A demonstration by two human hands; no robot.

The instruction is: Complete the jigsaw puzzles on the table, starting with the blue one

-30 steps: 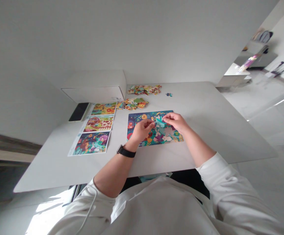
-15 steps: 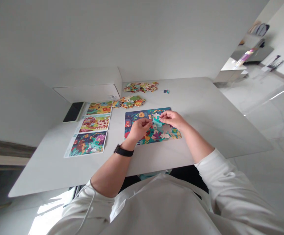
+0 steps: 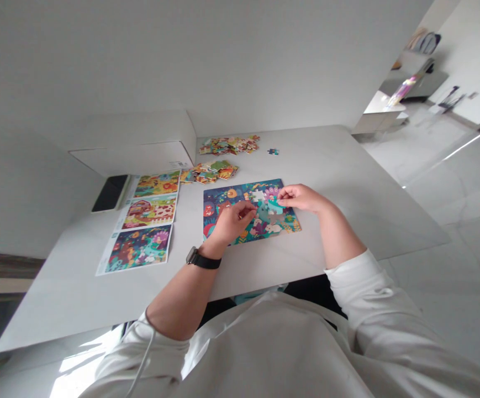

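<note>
A colourful jigsaw puzzle (image 3: pixel 243 236), mostly dark blue with forest animals, lies nearly assembled on the table, with a pale gap in its upper middle. Over its right part, my right hand (image 3: pixel 304 199) pinches a teal puzzle piece (image 3: pixel 276 207) between thumb and fingertips. My left hand (image 3: pixel 232 222), with a black watch (image 3: pixel 203 258) on the wrist, rests over the puzzle's left-centre part. Its fingers are curled together, and whatever they hold, if anything, is hidden.
Two heaps of loose puzzle pieces (image 3: pixel 229 145) lie behind the puzzle, and a single blue piece (image 3: pixel 273 151) sits to their right. On the left are a sheet with three pictures (image 3: pixel 140 235), a phone (image 3: pixel 110 193) and a white box (image 3: pixel 132 160) by the wall.
My right hand has moved right with the teal piece, away from my left hand, uncovering the pale gap. My left hand stays over the puzzle. The whole view has shifted slightly.
</note>
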